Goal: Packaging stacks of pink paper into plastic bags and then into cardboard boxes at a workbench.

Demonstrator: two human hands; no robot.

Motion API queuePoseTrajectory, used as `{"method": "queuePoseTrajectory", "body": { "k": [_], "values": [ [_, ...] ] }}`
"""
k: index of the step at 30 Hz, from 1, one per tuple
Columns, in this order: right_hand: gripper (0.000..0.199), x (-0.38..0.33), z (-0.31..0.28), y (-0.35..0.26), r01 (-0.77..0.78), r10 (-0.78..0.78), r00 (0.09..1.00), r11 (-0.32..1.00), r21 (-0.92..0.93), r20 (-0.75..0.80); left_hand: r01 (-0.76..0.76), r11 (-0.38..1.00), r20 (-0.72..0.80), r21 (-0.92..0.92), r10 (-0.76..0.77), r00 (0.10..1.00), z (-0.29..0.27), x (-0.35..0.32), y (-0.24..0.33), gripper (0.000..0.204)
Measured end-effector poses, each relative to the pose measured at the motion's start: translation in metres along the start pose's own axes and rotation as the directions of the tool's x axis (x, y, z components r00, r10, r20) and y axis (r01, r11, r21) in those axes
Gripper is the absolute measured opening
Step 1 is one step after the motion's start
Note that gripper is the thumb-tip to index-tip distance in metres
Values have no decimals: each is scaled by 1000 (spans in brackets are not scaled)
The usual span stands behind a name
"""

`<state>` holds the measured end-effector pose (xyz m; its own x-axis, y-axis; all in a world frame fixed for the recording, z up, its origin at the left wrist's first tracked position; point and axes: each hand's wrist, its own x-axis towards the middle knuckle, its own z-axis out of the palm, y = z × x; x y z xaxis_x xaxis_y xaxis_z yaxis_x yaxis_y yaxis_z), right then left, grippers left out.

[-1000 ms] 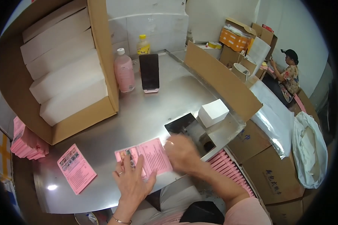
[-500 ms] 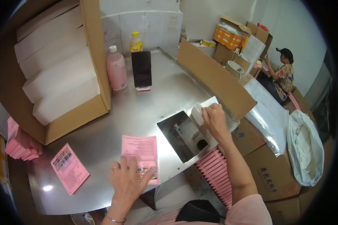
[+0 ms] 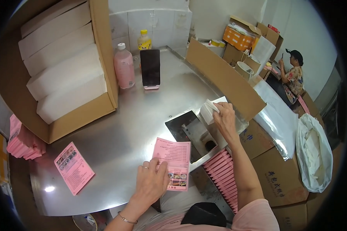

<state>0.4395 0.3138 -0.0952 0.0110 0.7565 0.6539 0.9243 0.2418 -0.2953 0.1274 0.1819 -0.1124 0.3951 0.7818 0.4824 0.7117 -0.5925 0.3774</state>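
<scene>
My left hand [image 3: 154,178] has its fingers bent over the left side of a pink printed paper [image 3: 177,152] near the table's front edge. Text lines and small food pictures cover the paper. My right hand [image 3: 225,118] grips a thin stack of folded white paper napkins [image 3: 208,111], pinched at its upper right and tilted. The napkins are just above the far right corner of a rectangular metal-lined opening [image 3: 192,134] in the tabletop. Inside that opening a dark round spot shows. A second pink printed paper [image 3: 74,168] lies flat to the left.
An open carton [image 3: 77,125] of white napkin bundles stands at left, by a pink stack [image 3: 24,140]. Behind are a pink bottle [image 3: 124,67], a yellow-capped bottle [image 3: 144,40] and a phone [image 3: 150,68]. Pink packets [image 3: 221,173] fill a low row. A person [image 3: 293,77] sits far right.
My left hand and the pink paper under it have moved right, toward the opening. My right hand has lifted the napkins slightly, and they show more clearly. The whole view has shifted a little.
</scene>
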Motion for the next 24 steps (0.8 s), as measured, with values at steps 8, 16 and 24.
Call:
{"method": "queuePoseTrajectory", "body": {
  "k": [8, 16, 24],
  "values": [
    [37, -4, -3, -3, 66, -70, 995, 997, -46, -77, -10, 1000, 45, 12, 10, 999, -3, -2, -1, 34],
    [49, -125, -28, -162, 673, -764, 628, 630, 387, 152, 108, 993, 105, 57, -113, 988, -36, -7, -28, 77],
    [81, -50, 45, -157, 202, -275, 773, 961, 190, 571, 181, 983, 184, 10, -179, 966, -37, -1, 0, 78]
  ]
}}
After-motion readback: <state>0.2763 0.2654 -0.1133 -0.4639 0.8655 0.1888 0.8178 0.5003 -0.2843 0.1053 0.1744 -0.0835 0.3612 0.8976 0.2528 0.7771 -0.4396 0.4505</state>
